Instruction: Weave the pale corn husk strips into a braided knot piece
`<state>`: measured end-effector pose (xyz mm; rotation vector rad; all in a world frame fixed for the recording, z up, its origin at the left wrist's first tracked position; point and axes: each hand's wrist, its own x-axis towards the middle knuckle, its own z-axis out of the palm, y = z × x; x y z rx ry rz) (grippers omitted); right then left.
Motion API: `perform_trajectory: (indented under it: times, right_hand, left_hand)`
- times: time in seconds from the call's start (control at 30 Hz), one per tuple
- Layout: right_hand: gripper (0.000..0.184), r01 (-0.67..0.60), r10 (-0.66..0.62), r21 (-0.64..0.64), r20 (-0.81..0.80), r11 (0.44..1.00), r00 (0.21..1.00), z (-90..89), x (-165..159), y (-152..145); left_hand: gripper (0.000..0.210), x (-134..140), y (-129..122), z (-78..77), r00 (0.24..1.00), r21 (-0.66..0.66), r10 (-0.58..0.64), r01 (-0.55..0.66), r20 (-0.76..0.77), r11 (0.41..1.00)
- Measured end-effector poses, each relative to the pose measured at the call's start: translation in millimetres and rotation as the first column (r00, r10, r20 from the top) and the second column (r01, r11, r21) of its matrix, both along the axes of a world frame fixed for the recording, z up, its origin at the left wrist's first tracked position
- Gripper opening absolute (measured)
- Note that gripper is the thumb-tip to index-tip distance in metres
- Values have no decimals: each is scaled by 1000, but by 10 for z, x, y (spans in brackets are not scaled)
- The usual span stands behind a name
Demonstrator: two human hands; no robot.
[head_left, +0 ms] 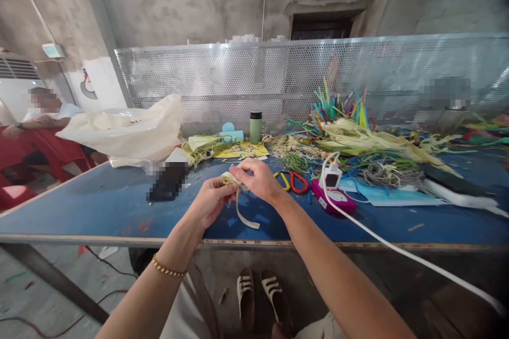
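Note:
Over the blue table (pixel 131 220), my left hand (pixel 212 198) pinches a small pale piece that looks like corn husk (pixel 227 177). My right hand (pixel 260 179) is closed on the same piece from the right, thumb and fingertips together. A narrow pale strip (pixel 247 221) hangs from between the hands and curls to the right. The fingers cover most of the held piece, so its shape is unclear. Just beyond my right hand lie scissors with red handles (pixel 298 183) and a yellow-handled tool (pixel 285 181).
A white plastic bag (pixel 131 127) stands at the left. Behind the hands are a green bottle (pixel 255 127) and husks (pixel 207 145). To the right lie a magenta power block (pixel 334 198) with a white cable, wire bundles (pixel 392 172) and more husks (pixel 358 140). A person (pixel 67 111) sits far left.

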<state>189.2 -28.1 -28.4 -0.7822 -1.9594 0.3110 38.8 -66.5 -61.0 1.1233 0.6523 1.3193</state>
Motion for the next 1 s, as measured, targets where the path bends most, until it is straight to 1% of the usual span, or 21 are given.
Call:
perform_trajectory:
  times: [0.07,0.13,0.2,0.37,0.47,0.53,0.57,0.6,0.67,0.7,0.73,0.77,0.8,0.87,0.93,1.0]
  right_hand:
    - [24,-111,108,-122,-35,986,994,-1,-15,-10]
    - [20,-171,146,-217,-127,961,981,-6,-14,-14]
    - [18,-216,163,-271,-205,938,965,-10,-2,-19]
    - [18,-301,198,-278,-345,912,918,-11,9,-42]
    - [18,-342,227,-267,-382,901,896,-23,-11,-42]
    - [17,-353,242,-260,-376,899,894,-32,-20,-30]
    - [17,-331,230,-254,-357,909,905,-35,-20,-22]
    - [15,-279,195,-236,-326,931,925,-37,-17,-13]
    - [11,-85,49,-135,-252,987,967,-36,-5,4]
    - [10,24,-38,-66,-220,998,975,-37,1,9]
    - [9,109,-108,-8,-193,994,975,-38,5,11]
    - [10,149,-144,18,-162,989,976,-42,6,11]
    - [11,146,-143,11,-125,989,982,-49,4,8]
    - [14,76,-79,-46,-51,996,996,-69,-13,-3]
    - [12,39,-40,-67,-11,997,999,-90,-34,-13]
    - [10,40,-40,-60,4,997,999,-102,-50,-17]
  left_hand:
    - [21,4,-7,-5,1000,9,-14,14,-27,1000]
    - [21,2,-8,-9,999,14,-24,24,-41,1000]
    - [22,-2,-4,-12,999,16,-24,24,-39,1000]
    - [23,-14,14,-9,999,42,44,-45,16,998]
    - [23,-18,16,-2,997,23,66,-67,41,998]
    - [22,-19,13,2,995,14,84,-85,53,996]
    - [23,-19,13,2,994,13,93,-94,54,995]
    - [23,-18,15,0,992,18,112,-113,54,993]
    - [22,-16,25,-8,980,53,196,-199,43,979]
    - [21,-15,33,-14,965,86,261,-263,25,961]
    - [20,-15,43,-21,942,129,336,-333,-3,934]
    - [19,-14,53,-27,911,178,410,-398,-39,900]
    - [18,-13,61,-32,878,230,473,-445,-79,865]
    - [15,-12,70,-36,824,324,547,-481,-151,815]
    - [11,-8,68,-34,801,381,565,-468,-197,797]
    - [8,-5,62,-30,799,395,558,-450,-224,801]
